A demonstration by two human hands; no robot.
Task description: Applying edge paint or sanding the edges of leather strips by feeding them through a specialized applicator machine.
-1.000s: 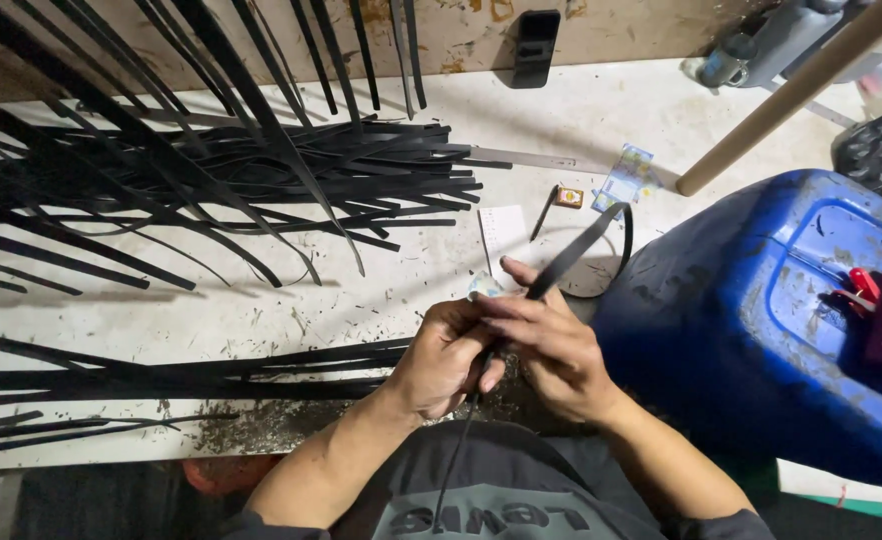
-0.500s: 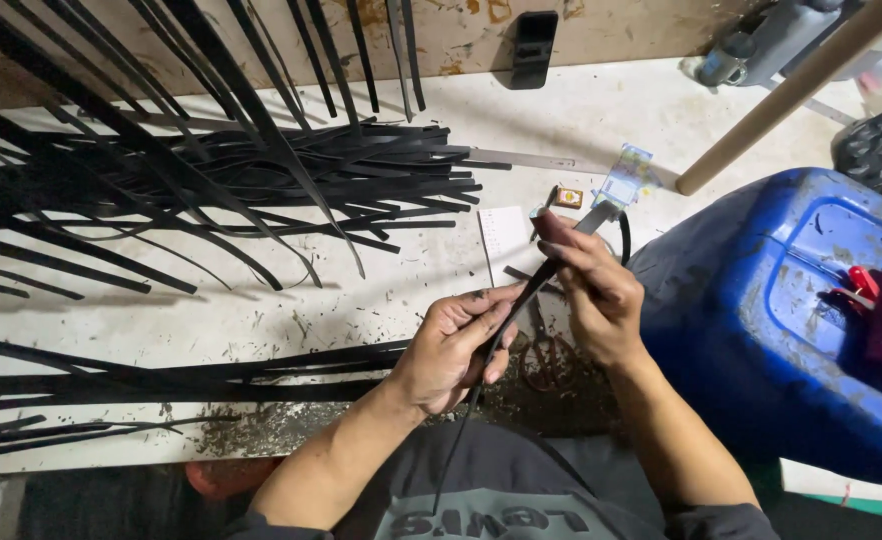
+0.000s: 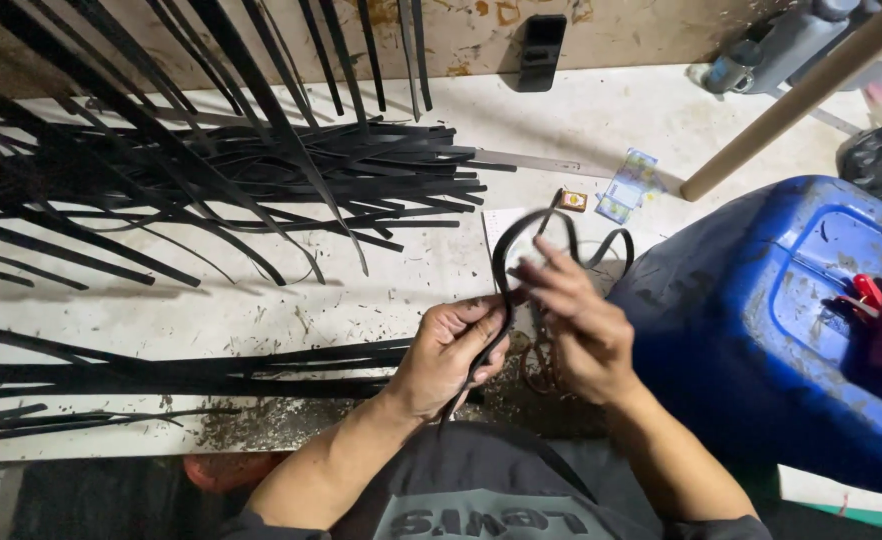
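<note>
Centrally, low in the frame, the left hand [image 3: 448, 357] is closed around a black strip [image 3: 506, 262], with the fingers curled over it and the thumb pressed along its side. The strip runs up out of that fist, bends into a loop above both hands and comes down again to the right; its lower end hangs out below the fist toward the person's dark shirt [image 3: 481, 490]. The right hand [image 3: 579, 325] sits just right of the left one, fingers spread and partly blurred. Its fingertips lie at the strip where the loop begins, but I cannot tell whether they pinch it or only touch it.

Both hands hover over a white worktop [image 3: 261, 310] speckled with dark shavings, thickest just below and left of the left hand. A bundle of long strips [image 3: 161, 370] lies flat at the left, level with the left wrist. A larger pile of strips [image 3: 261, 170] fans across the upper left. Above the loop, near the top centre, lie a small box [image 3: 572, 200] and a printed card [image 3: 628, 185]. A wooden pole [image 3: 801, 95] slants across the upper right. A blue drum [image 3: 761, 330] fills the right side, just beside the right forearm.
</note>
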